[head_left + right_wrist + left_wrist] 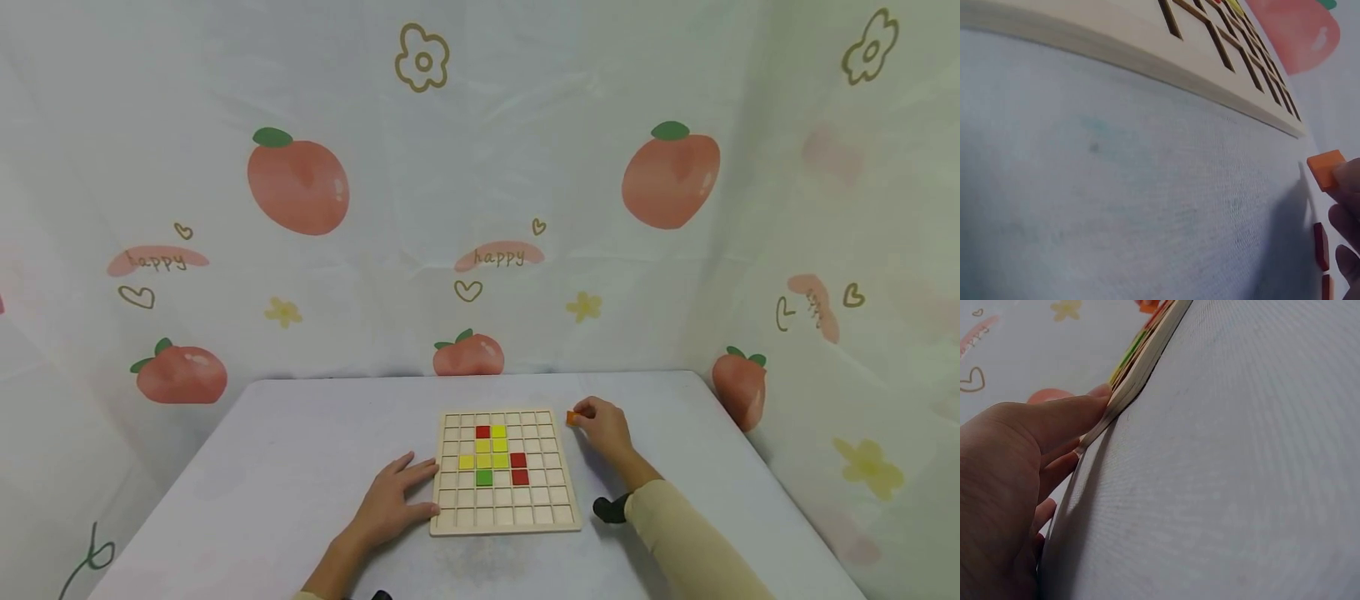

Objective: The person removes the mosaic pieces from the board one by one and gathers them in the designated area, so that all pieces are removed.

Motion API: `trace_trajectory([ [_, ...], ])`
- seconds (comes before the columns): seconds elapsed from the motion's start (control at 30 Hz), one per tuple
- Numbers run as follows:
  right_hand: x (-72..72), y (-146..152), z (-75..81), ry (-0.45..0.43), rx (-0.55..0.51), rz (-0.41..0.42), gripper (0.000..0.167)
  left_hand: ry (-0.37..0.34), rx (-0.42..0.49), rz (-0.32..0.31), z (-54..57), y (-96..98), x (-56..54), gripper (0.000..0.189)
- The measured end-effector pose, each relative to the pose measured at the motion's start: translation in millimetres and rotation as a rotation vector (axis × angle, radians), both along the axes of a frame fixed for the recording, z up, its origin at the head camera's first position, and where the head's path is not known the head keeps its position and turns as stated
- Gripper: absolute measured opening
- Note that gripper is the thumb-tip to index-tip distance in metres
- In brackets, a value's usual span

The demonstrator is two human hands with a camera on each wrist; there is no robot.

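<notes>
A square wooden grid board [506, 530] lies on the table. Several yellow tiles [483, 460], a green tile [484, 477] and three red tiles [520, 477] sit in its cells. My left hand [390, 500] rests at the board's left side with fingers spread, thumb tip on the near left edge. Just beyond the board's far right corner, my right hand [604, 427] pinches a square orange tile [1324, 169] between thumb and fingers. In the right wrist view the tile is raised off the table, with most of the hand outside the frame.
Below the right fingers, a dark red tile [1321, 247] and part of another tile [1327, 287] lie on the white tabletop [300, 467]. A fruit-printed curtain [375, 208] hangs behind the table and along its sides. A black strap end [611, 509] juts out at the right wrist.
</notes>
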State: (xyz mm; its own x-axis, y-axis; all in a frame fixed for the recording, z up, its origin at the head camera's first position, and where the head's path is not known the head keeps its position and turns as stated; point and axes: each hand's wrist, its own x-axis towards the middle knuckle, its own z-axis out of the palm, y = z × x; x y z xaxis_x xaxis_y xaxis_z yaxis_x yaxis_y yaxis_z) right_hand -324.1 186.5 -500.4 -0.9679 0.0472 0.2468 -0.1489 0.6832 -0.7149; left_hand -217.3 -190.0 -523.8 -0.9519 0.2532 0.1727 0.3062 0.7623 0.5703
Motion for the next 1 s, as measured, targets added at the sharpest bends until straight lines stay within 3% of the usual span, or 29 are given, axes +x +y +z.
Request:
trace_trajectory([
  [0.57, -9.1, 12, -6.3, -0.005, 0.083, 0.013, 0.008, 0.001, -0.003, 0.006, 0.0, 0.5, -0.1, 0.067],
  [0.77, -10.2, 15, 1.2, -0.032, 0.123, -0.021, 0.010, -0.007, -0.001, 0.008, -0.3, 1.0, -0.3, 0.066],
  [1.0, -15.4, 18, 10.2, -0.108, 0.098, -0.057, 0.014, -0.009, -0.006, 0.012, 1.0, 0.6, 0.2, 0.067],
])
